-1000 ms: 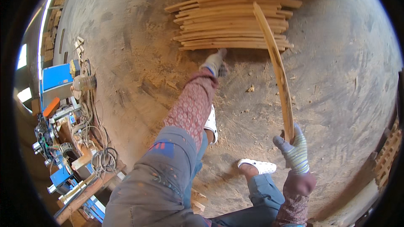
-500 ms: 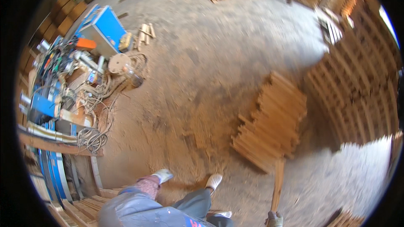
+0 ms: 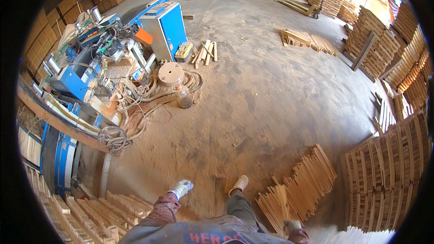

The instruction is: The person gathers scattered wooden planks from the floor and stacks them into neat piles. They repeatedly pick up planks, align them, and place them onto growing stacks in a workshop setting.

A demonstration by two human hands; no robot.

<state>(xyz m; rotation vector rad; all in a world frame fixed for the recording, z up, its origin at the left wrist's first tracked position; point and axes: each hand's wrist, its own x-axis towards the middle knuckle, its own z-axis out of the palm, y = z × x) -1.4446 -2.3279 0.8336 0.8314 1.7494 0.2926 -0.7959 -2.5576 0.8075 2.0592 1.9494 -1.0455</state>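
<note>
My left hand (image 3: 181, 189), in a pale glove, hangs in front of my body over the dusty floor. Nothing shows in it, and its fingers look loosely stretched. Low at the right, my gloved right hand (image 3: 293, 224) is closed around the lower end of a long wooden strip (image 3: 282, 199). The strip points away from me, across a slanting row of wooden strips (image 3: 307, 183) that lie side by side on the floor. Part of the right hand's grip is hard to make out.
A blue-and-grey cabinet (image 3: 166, 31) and a cluttered machine (image 3: 74, 81) stand left, with coiled cables (image 3: 115, 139), a spool (image 3: 171, 73) and a plastic bottle (image 3: 184, 97). Stacked wood (image 3: 389, 171) rises at right; more timber (image 3: 90, 217) lies lower left.
The view has tilted up and turned, so more of the far floor shows. My right hand still holds a strip, now nearer my body. The left hand remains without anything in it.
</note>
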